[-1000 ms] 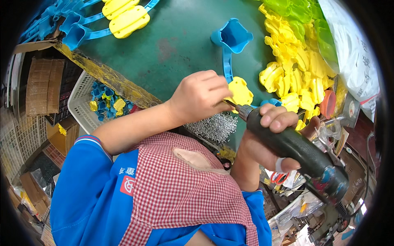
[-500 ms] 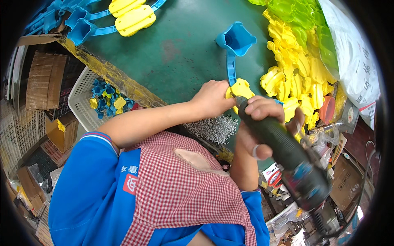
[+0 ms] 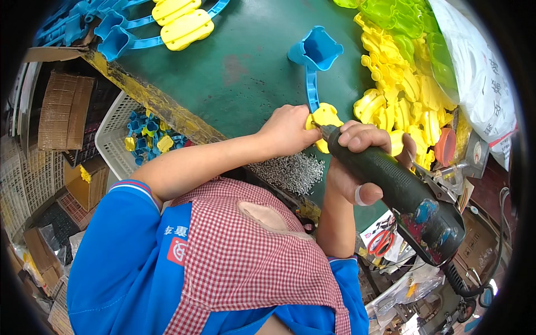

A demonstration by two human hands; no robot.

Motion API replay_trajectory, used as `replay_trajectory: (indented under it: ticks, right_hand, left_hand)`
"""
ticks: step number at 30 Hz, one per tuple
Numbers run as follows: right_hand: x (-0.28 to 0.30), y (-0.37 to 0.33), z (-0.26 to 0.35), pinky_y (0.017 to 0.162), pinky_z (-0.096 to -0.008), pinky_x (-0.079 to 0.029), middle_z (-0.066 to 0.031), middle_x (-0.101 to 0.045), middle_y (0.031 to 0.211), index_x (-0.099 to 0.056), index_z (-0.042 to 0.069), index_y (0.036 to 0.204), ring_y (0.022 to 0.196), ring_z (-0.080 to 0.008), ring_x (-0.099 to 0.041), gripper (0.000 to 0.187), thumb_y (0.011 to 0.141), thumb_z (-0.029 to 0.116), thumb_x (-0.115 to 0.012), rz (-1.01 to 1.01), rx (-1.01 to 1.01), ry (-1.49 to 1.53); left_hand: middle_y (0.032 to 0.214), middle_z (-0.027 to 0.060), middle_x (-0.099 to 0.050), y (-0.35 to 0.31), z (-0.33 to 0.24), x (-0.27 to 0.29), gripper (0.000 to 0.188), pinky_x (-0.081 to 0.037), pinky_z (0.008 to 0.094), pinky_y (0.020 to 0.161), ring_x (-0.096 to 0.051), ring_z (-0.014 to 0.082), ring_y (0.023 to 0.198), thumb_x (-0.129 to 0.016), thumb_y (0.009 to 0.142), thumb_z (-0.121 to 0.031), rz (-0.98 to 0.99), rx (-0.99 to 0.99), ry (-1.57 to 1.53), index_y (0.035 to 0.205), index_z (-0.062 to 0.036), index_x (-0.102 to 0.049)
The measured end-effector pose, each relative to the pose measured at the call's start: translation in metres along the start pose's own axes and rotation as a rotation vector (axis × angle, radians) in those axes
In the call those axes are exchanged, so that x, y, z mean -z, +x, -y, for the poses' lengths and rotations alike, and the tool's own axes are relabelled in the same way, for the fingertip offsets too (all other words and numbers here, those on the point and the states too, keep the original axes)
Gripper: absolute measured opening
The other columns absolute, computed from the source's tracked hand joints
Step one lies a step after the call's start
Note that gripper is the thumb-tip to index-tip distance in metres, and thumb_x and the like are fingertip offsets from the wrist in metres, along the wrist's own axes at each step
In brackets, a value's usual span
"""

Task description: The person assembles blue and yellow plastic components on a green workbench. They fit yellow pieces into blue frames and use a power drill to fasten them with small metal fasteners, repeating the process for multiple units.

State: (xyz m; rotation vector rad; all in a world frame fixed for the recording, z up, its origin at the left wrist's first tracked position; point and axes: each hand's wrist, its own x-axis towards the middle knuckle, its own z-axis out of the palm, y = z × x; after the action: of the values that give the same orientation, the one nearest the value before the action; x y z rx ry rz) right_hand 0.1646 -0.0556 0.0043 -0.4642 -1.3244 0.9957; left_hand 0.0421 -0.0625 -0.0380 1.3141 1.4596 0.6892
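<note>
My right hand (image 3: 357,159) is wrapped round a dark green electric screwdriver (image 3: 391,192), with a white band on one finger. Its tip meets a yellow plastic handle piece (image 3: 325,116) fitted at the near end of a blue plastic scoop (image 3: 316,51). My left hand (image 3: 287,131) is closed on that yellow and blue end, fingers partly hidden. The scoop's cup points away from me over the green table. Just below my left hand lies a heap of small silver screws (image 3: 290,173).
Yellow handle pieces (image 3: 413,95) and bright green parts (image 3: 399,22) are piled at the right beside a white sack (image 3: 474,72). Blue scoops with yellow handles (image 3: 187,29) lie at the far left. A white basket (image 3: 109,125) of parts stands left; red scissors (image 3: 381,243) lie lower right.
The screwdriver's rear end has swung slightly right and is less blurred. The scoop and the yellow piece have shifted a little left and away from me, still gripped.
</note>
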Motion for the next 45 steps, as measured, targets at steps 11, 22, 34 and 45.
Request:
replay_trajectory:
  ticks: [11,22,34,45]
  right_hand:
    - [0.024,0.025,0.047,0.071,-0.0331,-0.044,-0.0041,-0.053,0.078,-0.055,0.002,0.102,0.071,-0.0174,-0.055,0.072,0.073,0.066,-0.066,-0.086,-0.030,0.384]
    - [0.014,0.014,0.040,0.067,-0.0366,-0.044,-0.0069,-0.050,0.078,-0.022,0.002,0.142,0.070,-0.0194,-0.053,0.099,0.079,0.071,-0.054,-0.093,-0.006,0.122]
    - [0.014,-0.042,0.019,0.067,-0.0358,-0.051,-0.0092,-0.056,0.073,-0.026,0.001,0.134,0.067,-0.0204,-0.057,0.098,0.071,0.057,-0.075,-0.239,-0.282,0.008]
    - [0.010,-0.028,0.029,0.066,-0.0368,-0.049,-0.0092,-0.057,0.076,-0.018,0.006,0.142,0.066,-0.0211,-0.057,0.105,0.072,0.069,-0.065,-0.186,-0.150,0.181]
  left_hand:
    - [0.086,0.0083,-0.068,-0.059,0.021,0.058,0.028,-0.048,0.0211,0.051,-0.061,0.0093,0.059,-0.060,0.091,-0.024,-0.052,0.118,-0.495,0.107,-0.0009,-0.061]
    - [0.107,0.0172,-0.059,-0.011,0.076,0.170,0.058,-0.055,0.0351,0.076,-0.065,0.0253,0.083,-0.053,0.092,-0.049,-0.806,0.244,-0.864,0.121,0.0006,-0.049]
    - [0.075,0.0102,-0.067,-0.003,0.020,0.018,0.043,-0.050,0.0279,0.051,-0.064,0.0147,0.055,-0.059,0.090,-0.038,0.131,0.071,-0.268,0.109,0.0004,-0.061]
    - [0.082,0.0087,-0.065,-0.043,0.026,0.018,0.019,-0.051,0.0312,0.063,-0.063,0.0218,0.070,-0.075,0.073,-0.012,-0.098,-0.645,0.143,0.089,-0.0045,-0.066]
